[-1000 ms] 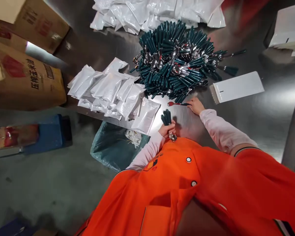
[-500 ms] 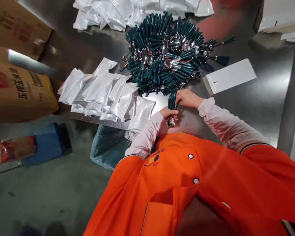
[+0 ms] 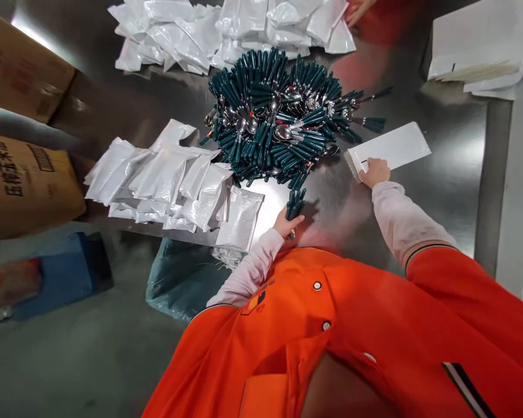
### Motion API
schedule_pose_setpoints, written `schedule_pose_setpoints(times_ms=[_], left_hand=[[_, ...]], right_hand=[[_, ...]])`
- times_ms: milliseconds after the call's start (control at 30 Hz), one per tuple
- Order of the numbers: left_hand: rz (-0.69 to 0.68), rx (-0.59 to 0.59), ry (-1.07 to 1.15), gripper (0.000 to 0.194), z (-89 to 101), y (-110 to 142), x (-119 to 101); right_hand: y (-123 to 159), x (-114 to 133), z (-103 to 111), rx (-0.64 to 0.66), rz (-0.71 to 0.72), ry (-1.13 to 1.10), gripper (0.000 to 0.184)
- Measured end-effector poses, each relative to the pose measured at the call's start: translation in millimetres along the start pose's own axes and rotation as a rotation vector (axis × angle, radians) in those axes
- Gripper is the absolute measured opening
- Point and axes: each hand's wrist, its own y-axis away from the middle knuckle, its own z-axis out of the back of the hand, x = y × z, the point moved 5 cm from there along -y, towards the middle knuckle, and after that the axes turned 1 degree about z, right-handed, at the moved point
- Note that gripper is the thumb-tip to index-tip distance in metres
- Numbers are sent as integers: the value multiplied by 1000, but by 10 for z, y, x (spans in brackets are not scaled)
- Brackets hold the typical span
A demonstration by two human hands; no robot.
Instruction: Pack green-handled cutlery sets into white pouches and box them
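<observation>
My left hand (image 3: 286,223) is closed round a small bundle of green-handled spoons (image 3: 295,203), handles pointing away from me, held just above the steel table (image 3: 453,191). My right hand (image 3: 375,172) rests on the near end of a stack of flat white bags (image 3: 390,150), its fingers curled at the stack's edge. Beyond both hands lies a big pile of green-handled spoons (image 3: 279,116).
Filled white pouches (image 3: 174,174) lie heaped left of my left hand, more (image 3: 226,29) at the table's far side. A further stack of white bags (image 3: 483,46) sits far right. Cardboard boxes (image 3: 21,174) stand left. A green bin bag (image 3: 183,278) hangs under the table edge.
My right hand left the spoon bundle and moved right onto the stack of white bags. My left hand kept the bundle, which gained a spoon earlier.
</observation>
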Motion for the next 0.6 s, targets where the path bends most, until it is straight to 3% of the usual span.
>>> schedule_pose_setpoints(times_ms=[133, 300, 467, 600], left_hand=[[-143, -88, -127, 38, -76, 36, -81], [-134, -95, -370, 27, -27, 19, -37], [-243, 61, -508, 66, -86, -21, -70], [-121, 72, -915, 44, -227, -186, -80]], right_hand=[[43, -47, -188, 93, -122, 188, 20], [221, 150, -305, 208, -85, 115, 19], [833, 461, -590, 345, -149, -87, 19], [1305, 753, -877, 415, -151, -177, 9]])
